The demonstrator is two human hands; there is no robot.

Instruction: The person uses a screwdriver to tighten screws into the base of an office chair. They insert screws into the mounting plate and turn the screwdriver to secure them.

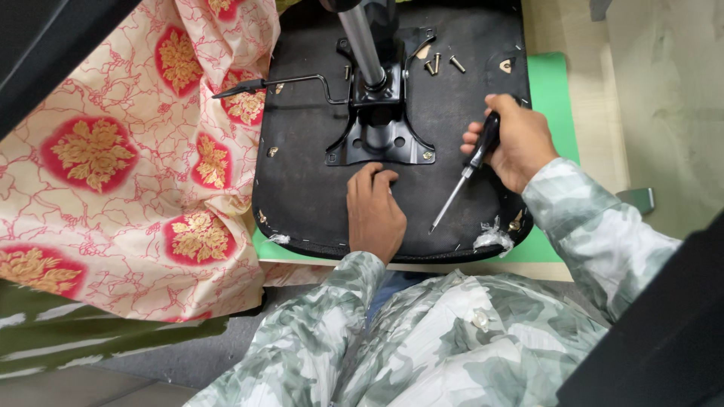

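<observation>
Head view, looking down. An upturned black chair seat [317, 181] lies on a green mat [554, 98] over a pale wooden floor [641, 90]; grey flooring shows nearer the wearer. A black metal mounting plate [381, 139] with a chrome column [362, 41] and a bent lever [294, 81] sits at the seat's centre, loose screws [441, 64] beside it. The left hand [373, 211] rests knuckles-up on the seat, fingers curled, grasping nothing. The right hand [513, 139] is clenched around a black-handled screwdriver [464, 177], tip touching the seat. A cream floral cloth with red medallions [128, 166] lies at left.
</observation>
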